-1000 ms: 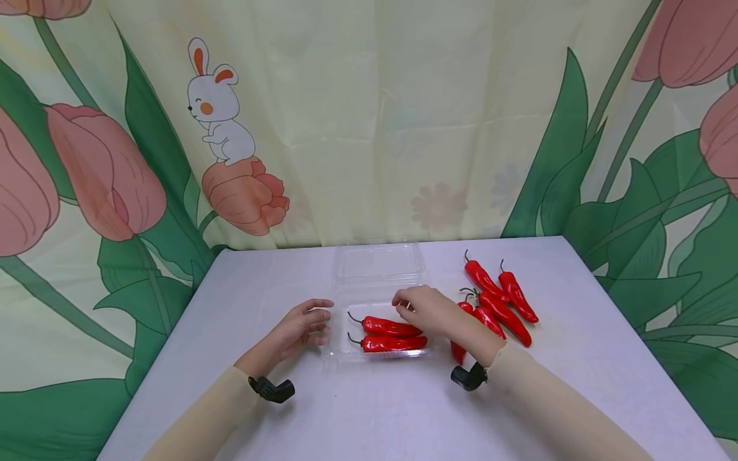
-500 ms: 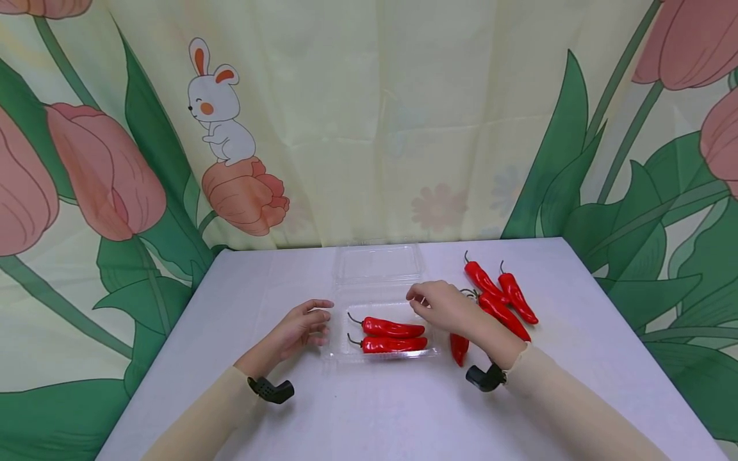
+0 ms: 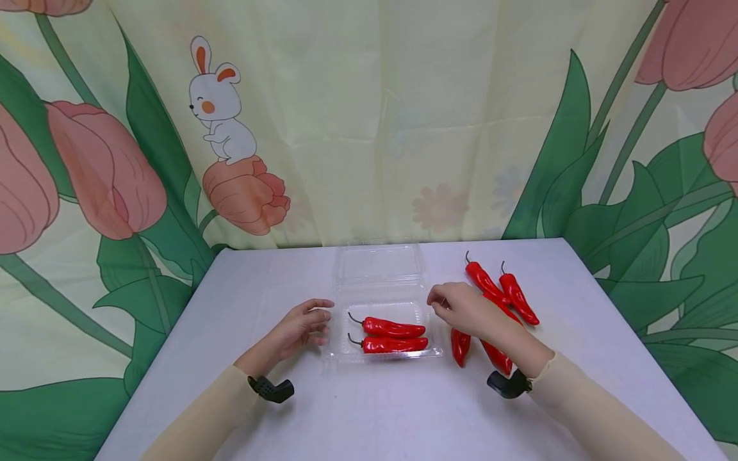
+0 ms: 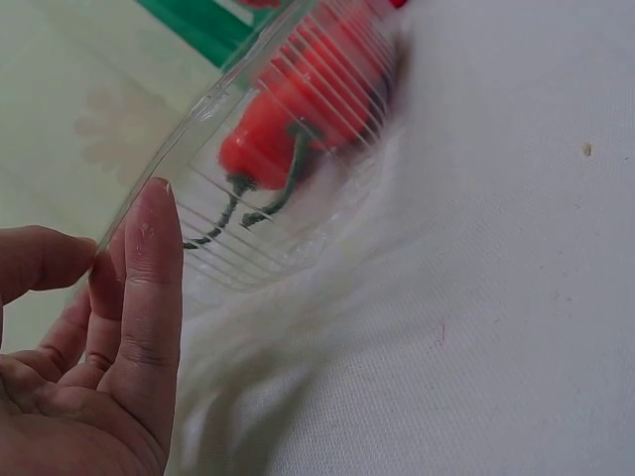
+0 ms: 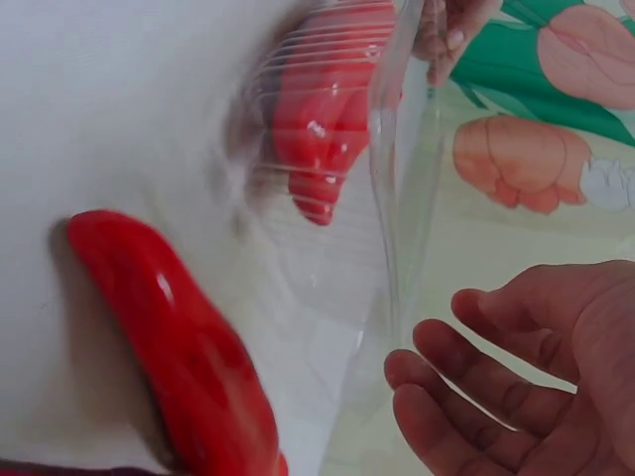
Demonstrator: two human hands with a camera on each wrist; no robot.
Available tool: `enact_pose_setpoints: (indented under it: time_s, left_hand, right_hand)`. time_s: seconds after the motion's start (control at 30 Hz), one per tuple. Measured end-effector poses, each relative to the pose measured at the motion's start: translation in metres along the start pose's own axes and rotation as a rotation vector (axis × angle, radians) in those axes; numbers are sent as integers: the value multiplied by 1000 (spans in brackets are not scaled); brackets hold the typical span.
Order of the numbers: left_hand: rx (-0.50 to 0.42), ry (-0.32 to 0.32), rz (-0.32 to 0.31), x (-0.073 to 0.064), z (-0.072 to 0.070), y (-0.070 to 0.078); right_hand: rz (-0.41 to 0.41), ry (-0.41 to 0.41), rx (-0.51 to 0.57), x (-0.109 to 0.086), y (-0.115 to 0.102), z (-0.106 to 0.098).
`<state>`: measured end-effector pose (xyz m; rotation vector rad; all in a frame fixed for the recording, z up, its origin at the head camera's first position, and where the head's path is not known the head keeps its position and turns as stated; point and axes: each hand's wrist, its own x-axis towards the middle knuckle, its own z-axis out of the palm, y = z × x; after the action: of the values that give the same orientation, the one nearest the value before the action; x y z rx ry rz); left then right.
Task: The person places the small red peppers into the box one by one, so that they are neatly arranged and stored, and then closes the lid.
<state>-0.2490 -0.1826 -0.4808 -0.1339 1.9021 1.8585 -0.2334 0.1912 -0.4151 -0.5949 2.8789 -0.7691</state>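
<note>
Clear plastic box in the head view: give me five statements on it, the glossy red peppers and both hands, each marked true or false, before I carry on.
1. Two long, glossy red peppers lie inside the clear plastic box. True.
2. The box is closed. False: its transparent lid lies folded open on the far side.
3. No hand is near the box's left edge. False: the bare left hand is there.
4. The bare right hand holds no pepper. True.
5. Every pepper is boxed. False: several loose red peppers lie on the white-covered table to its right.
</note>
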Motion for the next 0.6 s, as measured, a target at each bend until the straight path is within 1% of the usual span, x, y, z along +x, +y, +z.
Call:
enact_pose_setpoints:
  time_s: [0.1, 0.2, 0.3, 0.43, 0.6]
  left_hand:
    - [-3, -12, 13, 0, -1, -1]
    - [-6, -31, 28, 0, -1, -1]
    - [-14, -37, 30, -1, -1, -1]
    - [-11, -34, 28, -2, -1, 0]
    - [-5, -22, 22, -2, 0, 0]
  right_hand:
    - [18, 6, -5, -4, 6, -1]
    - [53, 20, -7, -9, 12, -3]
    - [86, 31, 1, -14, 19, -5]
    - [123, 48, -3, -21, 28, -6]
    - [142, 54, -22, -27, 35, -5]
